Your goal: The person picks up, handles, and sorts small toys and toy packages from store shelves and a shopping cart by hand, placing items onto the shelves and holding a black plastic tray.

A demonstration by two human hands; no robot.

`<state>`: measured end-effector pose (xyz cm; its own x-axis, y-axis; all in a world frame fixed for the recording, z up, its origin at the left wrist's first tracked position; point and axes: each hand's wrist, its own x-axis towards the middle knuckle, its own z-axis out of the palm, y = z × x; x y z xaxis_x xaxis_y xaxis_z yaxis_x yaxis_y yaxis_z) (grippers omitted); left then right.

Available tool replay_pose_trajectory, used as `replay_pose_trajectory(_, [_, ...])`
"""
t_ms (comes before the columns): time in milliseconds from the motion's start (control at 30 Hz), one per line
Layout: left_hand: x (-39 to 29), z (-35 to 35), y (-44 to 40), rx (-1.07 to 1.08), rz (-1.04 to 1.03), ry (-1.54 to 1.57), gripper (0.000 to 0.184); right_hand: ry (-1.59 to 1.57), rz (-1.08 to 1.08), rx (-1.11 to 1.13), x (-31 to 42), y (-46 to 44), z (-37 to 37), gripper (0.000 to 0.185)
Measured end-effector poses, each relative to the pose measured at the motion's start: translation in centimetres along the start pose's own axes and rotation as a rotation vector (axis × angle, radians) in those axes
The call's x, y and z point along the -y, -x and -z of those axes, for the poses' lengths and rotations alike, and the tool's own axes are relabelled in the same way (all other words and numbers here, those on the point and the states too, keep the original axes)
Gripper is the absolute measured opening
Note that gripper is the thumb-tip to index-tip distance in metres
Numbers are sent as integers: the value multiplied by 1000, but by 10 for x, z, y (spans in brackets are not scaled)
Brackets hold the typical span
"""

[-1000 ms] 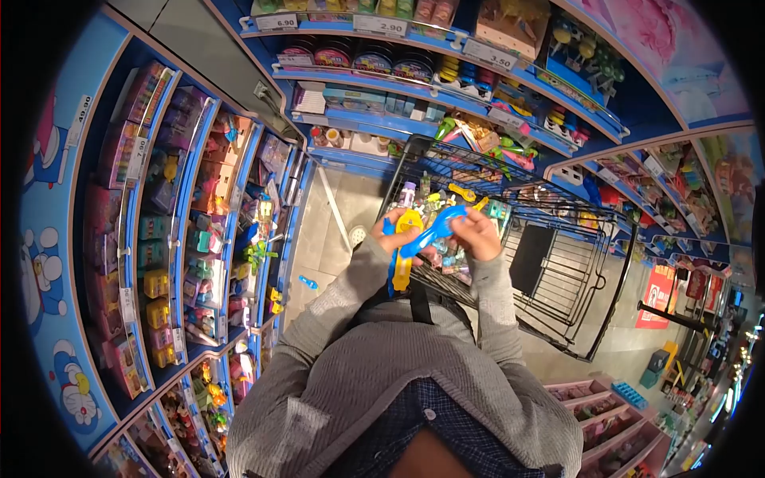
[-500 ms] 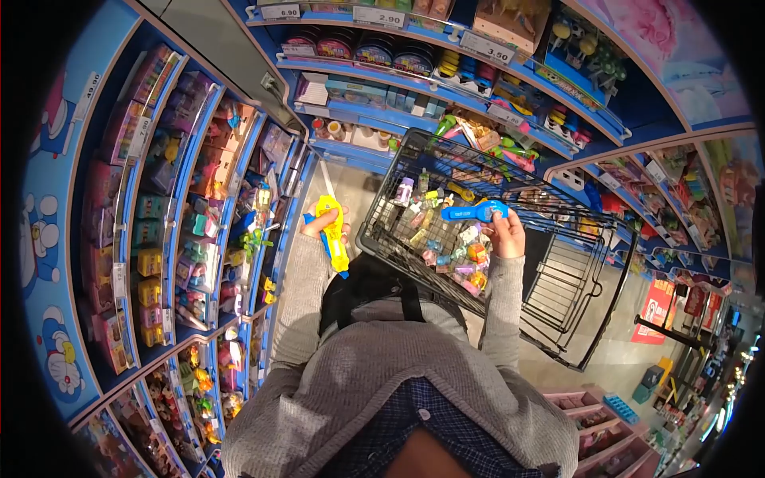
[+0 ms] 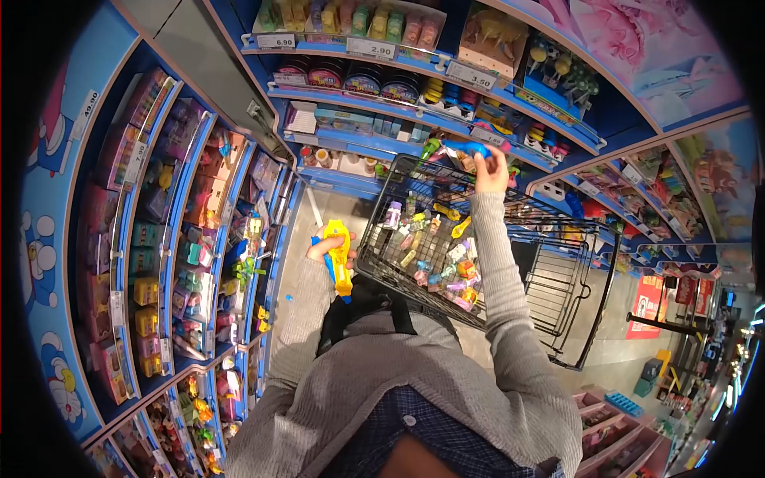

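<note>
My left hand (image 3: 321,249), low at the left of the shopping cart, is closed around a long yellow plastic toy (image 3: 338,255) with a blue end. Some more blue shows beside it, partly hidden by the hand. My right hand (image 3: 492,175) is raised over the cart's far side, level with the lower shelves. Its fingers grip a long blue plastic toy (image 3: 468,149), which points left; its exact kind is unclear. Beneath that arm is the black wire shopping cart (image 3: 368,259). Inside lie a purple bottle (image 3: 392,215), yellow pieces (image 3: 461,228) and several small colourful packs (image 3: 464,271).
Blue shelves (image 3: 351,118) of toys with price tags stand ahead, with round tins (image 3: 363,84) among them. Another toy rack (image 3: 171,263) runs close along my left. A pink divided display (image 3: 606,430) stands at lower right. The cart's fold-down wire frame (image 3: 558,279) reaches right.
My right hand has moved forward and up from above the cart toward the shelves, carrying the blue toy. The left hand, still holding the yellow toy, sits slightly lower in view.
</note>
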<state>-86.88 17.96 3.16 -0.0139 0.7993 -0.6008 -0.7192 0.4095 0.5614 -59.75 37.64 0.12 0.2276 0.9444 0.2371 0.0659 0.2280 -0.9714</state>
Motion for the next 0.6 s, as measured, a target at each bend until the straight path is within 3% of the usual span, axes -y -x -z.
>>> replay_pose_trajectory(133, [5, 21, 2, -40, 31, 80, 36, 283, 167, -105, 5, -40, -20, 20])
replay_pose_trajectory(233, [6, 31, 9, -95, 78, 115, 37, 445, 182, -38, -12, -64, -27, 22])
replay_pose_trajectory(300, [9, 41, 8, -88, 62, 148, 38, 490, 329, 10, -12, -70, -35, 21])
replay_pose_trajectory(367, [11, 46, 10, -87, 51, 138, 38, 484, 275, 56, -16, -74, -40, 21])
replay_pose_trajectory(467, [10, 46, 16, -109, 31, 146, 40, 657, 549, 93, -26, -80, -47, 20])
replay_pose_trajectory(600, [8, 44, 21, -96, -9, 119, 40, 851, 559, 94, -35, -84, -51, 19])
